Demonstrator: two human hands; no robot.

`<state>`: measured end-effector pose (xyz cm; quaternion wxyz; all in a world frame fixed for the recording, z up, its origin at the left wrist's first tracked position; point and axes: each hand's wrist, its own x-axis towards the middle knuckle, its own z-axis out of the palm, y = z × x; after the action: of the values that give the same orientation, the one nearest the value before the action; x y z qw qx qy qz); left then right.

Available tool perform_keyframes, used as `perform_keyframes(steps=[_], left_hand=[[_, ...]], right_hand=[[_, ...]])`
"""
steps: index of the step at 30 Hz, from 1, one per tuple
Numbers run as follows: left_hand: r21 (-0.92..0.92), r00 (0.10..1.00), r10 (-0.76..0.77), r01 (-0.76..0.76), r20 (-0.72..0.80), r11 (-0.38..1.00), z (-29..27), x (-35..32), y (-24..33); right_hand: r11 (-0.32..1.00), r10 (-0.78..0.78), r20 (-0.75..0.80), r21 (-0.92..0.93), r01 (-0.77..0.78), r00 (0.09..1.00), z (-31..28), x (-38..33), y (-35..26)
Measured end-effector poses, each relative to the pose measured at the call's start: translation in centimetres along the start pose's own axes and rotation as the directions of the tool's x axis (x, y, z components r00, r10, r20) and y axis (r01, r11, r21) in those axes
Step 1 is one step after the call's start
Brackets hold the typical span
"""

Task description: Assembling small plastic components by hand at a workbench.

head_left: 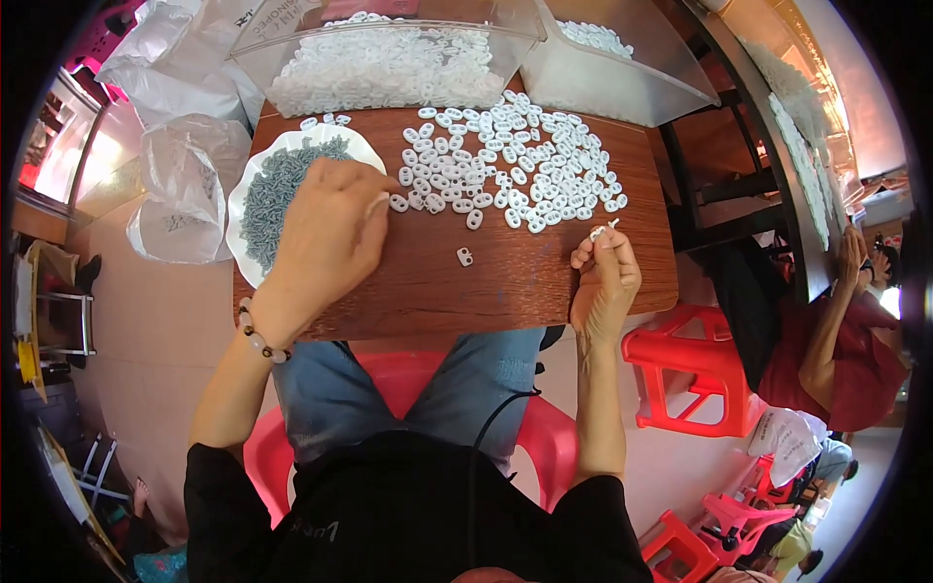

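My left hand rests over the edge of a white plate filled with small grey screws, its fingers curled and reaching toward the pile of small white plastic pieces spread on the brown wooden table. My right hand sits near the table's right front edge and pinches one small white piece with a screw between thumb and fingers. A single white piece lies alone on the wood between my hands.
A clear plastic bin heaped with white pieces stands at the back, a second bin to its right. Crumpled plastic bags lie at the left. Red plastic stools stand at the right, where another person in red sits.
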<state>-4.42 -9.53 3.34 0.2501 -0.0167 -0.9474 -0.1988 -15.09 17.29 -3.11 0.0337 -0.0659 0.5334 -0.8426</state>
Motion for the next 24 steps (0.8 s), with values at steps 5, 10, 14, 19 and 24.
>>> perform_keyframes(steps=[5,10,14,19,24], left_hand=[[-0.074,0.949,-0.278,0.291,0.145,0.954,-1.5,0.1,-0.8],[-0.045,0.993,-0.001,0.006,0.121,0.999,0.5,0.1,-0.5],[0.239,0.98,0.033,-0.08,0.195,0.968,2.6,0.9,0.8],[0.274,0.947,-0.003,-0.09,0.322,0.958,4.5,0.6,1.5],[-0.028,0.991,0.062,-0.059,0.118,0.998,3.4,0.8,1.3]], right_hand=[[1.0,-0.004,-0.002,0.0,0.004,1.0,0.0,0.0,0.0],[1.0,0.003,0.0,-0.018,-0.003,1.0,-0.1,0.0,0.0],[1.0,-0.007,0.004,-0.02,0.007,1.0,0.0,0.0,0.0],[1.0,-0.008,0.002,-0.02,0.009,1.0,0.0,0.0,0.1],[1.0,-0.004,0.023,0.008,0.004,1.0,-0.4,0.1,0.1]])
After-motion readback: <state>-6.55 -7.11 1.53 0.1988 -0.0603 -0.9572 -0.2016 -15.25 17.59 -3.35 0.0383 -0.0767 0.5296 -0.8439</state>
